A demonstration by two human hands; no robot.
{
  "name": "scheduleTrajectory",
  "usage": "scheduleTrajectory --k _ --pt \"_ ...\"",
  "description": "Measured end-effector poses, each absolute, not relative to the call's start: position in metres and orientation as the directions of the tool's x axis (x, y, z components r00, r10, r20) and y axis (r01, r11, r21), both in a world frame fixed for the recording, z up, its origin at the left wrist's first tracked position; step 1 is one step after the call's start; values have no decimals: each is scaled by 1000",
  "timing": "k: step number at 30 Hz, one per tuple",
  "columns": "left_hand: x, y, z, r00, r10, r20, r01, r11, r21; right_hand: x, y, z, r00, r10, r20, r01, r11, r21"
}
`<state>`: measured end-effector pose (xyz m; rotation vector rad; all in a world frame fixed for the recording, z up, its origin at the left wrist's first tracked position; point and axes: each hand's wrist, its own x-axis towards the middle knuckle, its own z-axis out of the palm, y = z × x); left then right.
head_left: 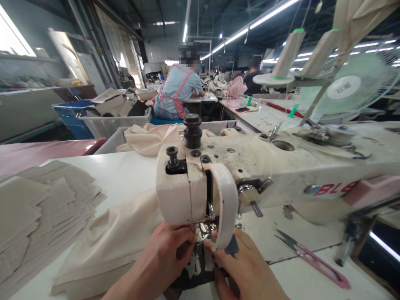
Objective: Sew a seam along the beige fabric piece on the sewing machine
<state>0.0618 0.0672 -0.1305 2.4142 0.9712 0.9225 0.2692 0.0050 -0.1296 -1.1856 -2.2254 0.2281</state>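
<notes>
Under the head of an industrial sewing machine [175, 191], my left hand [170, 250] is closed, its thumb and forefinger pinched on beige fabric [115, 233] just left of the presser foot [203, 230]. That fabric spreads in loose folds to the left over the table. On the other side, my right hand [243, 262] lies low with thumb and forefinger apart, the forefinger reaching close to the foot. The curved white guard hides part of it. Between both hands is a dark surface [193, 275] with pale patches, whose kind I cannot make out.
Pink-handled thread snips [321, 264] lie right of my right hand. Stacked beige cut pieces [53, 208] cover the table's left. Behind the machine stands a bin [112, 141] with fabric. A person [178, 87] sits farther back. Thread cones [289, 52] and a fan [346, 87] stand right.
</notes>
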Motion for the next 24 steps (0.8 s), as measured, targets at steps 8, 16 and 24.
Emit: scheduleTrajectory --k 8,16,24 --pt "66 63 -130 479 708 519 493 -706 508 269 5 -128 -422 836 350 710 545 -445" --pt "63 61 -119 488 771 410 437 -622 649 266 7 -122 -459 842 283 754 537 -377" --pt "65 63 -132 365 851 379 503 -522 688 268 18 -124 -507 757 411 751 623 -220"
